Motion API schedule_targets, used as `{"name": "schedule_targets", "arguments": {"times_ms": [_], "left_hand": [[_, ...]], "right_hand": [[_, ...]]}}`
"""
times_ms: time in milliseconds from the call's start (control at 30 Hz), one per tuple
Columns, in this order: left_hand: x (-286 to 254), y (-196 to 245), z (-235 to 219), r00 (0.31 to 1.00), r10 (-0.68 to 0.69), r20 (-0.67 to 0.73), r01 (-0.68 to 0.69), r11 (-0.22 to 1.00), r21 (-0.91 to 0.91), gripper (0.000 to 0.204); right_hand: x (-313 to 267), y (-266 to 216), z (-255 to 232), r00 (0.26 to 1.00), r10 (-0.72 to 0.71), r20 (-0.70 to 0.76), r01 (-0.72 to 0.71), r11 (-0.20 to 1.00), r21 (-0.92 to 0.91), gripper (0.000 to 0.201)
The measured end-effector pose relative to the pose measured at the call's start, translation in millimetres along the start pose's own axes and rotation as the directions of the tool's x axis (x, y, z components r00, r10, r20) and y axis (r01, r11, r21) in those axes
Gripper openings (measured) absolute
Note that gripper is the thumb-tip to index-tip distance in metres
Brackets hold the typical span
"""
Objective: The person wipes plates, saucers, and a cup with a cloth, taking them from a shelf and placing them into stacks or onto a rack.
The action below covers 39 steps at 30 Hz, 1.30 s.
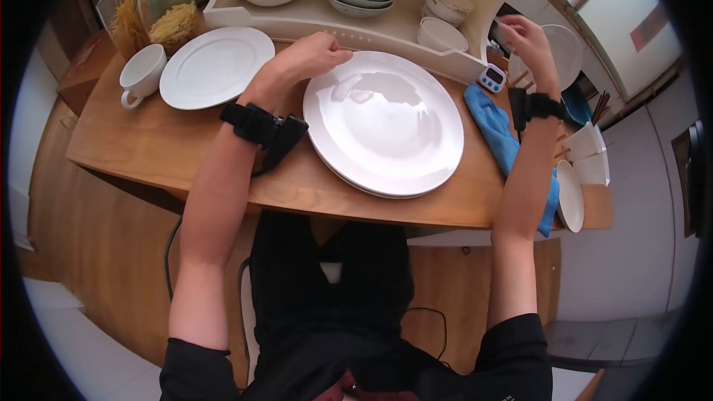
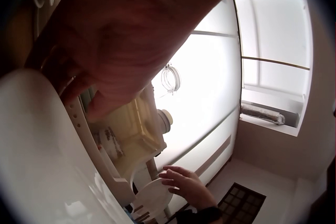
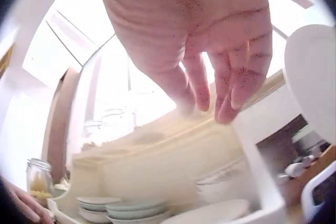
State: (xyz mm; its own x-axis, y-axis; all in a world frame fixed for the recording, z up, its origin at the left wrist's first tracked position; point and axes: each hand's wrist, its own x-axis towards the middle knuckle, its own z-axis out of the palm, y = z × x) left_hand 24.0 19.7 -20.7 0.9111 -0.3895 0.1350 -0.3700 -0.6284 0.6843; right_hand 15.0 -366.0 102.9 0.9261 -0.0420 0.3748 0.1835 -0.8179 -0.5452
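Large white plates lie stacked on the wooden table, a second rim showing under the top one. My left hand is at the stack's far left rim, fingers bent loosely, fingertips right at the edge. From the left wrist, the hand hangs over the white rim, partly in shadow. Raised at the right end of the shelf unit, my right hand has its fingers loosely bent. The right wrist view shows that hand with nothing between its fingers.
A white shelf unit holds stacked plates and bowls. Another white plate, a mug and a pasta jar stand left. On the right are a timer, a blue cloth and an oval dish.
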Motion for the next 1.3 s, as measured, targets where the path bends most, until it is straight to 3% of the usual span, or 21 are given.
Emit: {"name": "schedule_targets", "arguments": {"times_ms": [33,67,100,133,200,233,300,400,433,567,633,767,933,1067,1133,1233,1300], "left_hand": [[0.9,0.6,-1.0,0.998,-0.035,0.044,0.033,0.999,0.032,0.047],[-0.1,1.1,-1.1,0.998,-0.036,0.047,0.034,0.999,0.037,0.047],[-2.1,1.9,-1.1,0.998,-0.033,0.054,0.032,0.999,0.015,0.047],[-5.0,3.2,-2.5,0.998,-0.032,0.061,0.032,0.999,-0.005,0.048],[-9.2,8.6,-5.8,0.997,-0.036,0.072,0.035,0.999,0.015,0.047],[-10.0,8.6,-6.5,0.996,-0.033,0.083,0.031,0.999,0.027,0.048],[-10.8,7.9,-6.0,0.996,-0.032,0.078,0.030,0.999,0.033,0.047],[-9.5,8.6,-6.7,0.995,-0.034,0.099,0.030,0.999,0.041,0.049],[-9.6,10.0,-7.9,0.992,-0.040,0.119,0.035,0.998,0.046,0.050],[-13.5,14.2,-7.3,0.990,-0.074,0.122,0.071,0.997,0.022,0.053],[-13.5,14.2,-7.4,0.990,-0.064,0.129,0.060,0.998,0.035,0.054],[-13.9,13.4,-6.0,0.994,-0.036,0.107,0.030,0.998,0.060,0.054],[-14.1,16.2,-9.3,0.983,-0.096,0.154,0.091,0.995,0.042,0.051],[-15.4,13.7,-7.2,0.991,-0.053,0.124,0.050,0.998,0.031,0.050],[-18.4,21.6,-8.2,0.989,-0.089,0.116,0.084,0.996,0.043,0.044],[-13.7,14.5,-8.0,0.993,-0.031,0.117,0.032,0.999,-0.006,0.035],[-13.3,13.2,-8.4,0.993,-0.039,0.108,0.039,0.999,-0.005,0.031]], "right_hand": [[-3.0,-15.8,5.5,1.000,0.003,0.000,-0.003,1.000,0.004,0.034],[-4.9,-29.6,11.9,0.978,-0.074,0.197,0.073,0.997,0.015,0.034],[-6.6,-42.1,19.9,0.911,-0.153,0.384,0.147,0.988,0.043,0.035],[-10.8,-55.5,30.6,0.910,-0.156,0.384,0.147,0.988,0.052,0.035],[-21.4,-75.7,54.2,0.800,-0.132,0.586,0.170,0.985,-0.010,0.043],[-20.0,-74.8,67.9,0.799,-0.133,0.587,0.163,0.987,0.001,0.043],[-17.3,-68.3,95.9,0.724,-0.186,0.664,0.388,0.906,-0.170,0.053],[-20.1,-60.1,119.5,0.706,-0.092,0.702,0.373,0.891,-0.258,0.059],[-22.3,-56.9,124.3,0.731,-0.087,0.676,0.361,0.891,-0.275,0.058],[-21.7,-57.6,119.8,0.685,-0.033,0.728,0.280,0.934,-0.220,0.057],[-22.0,-54.6,118.5,0.660,0.103,0.744,0.112,0.966,-0.232,0.055],[-20.6,-41.6,118.8,0.665,0.079,0.743,0.051,0.987,-0.150,0.050],[-9.9,-24.9,127.8,0.682,-0.107,0.723,0.233,0.970,-0.076,0.042],[-12.1,-33.1,125.4,0.700,-0.080,0.710,0.269,0.950,-0.157,0.042],[-16.0,-39.9,121.0,0.716,0.001,0.698,0.230,0.944,-0.237,0.037],[-13.2,-38.2,121.7,0.711,-0.120,0.693,0.352,0.913,-0.204,0.036],[-16.1,-40.3,120.0,0.726,-0.077,0.683,0.298,0.931,-0.212,0.035]]}}
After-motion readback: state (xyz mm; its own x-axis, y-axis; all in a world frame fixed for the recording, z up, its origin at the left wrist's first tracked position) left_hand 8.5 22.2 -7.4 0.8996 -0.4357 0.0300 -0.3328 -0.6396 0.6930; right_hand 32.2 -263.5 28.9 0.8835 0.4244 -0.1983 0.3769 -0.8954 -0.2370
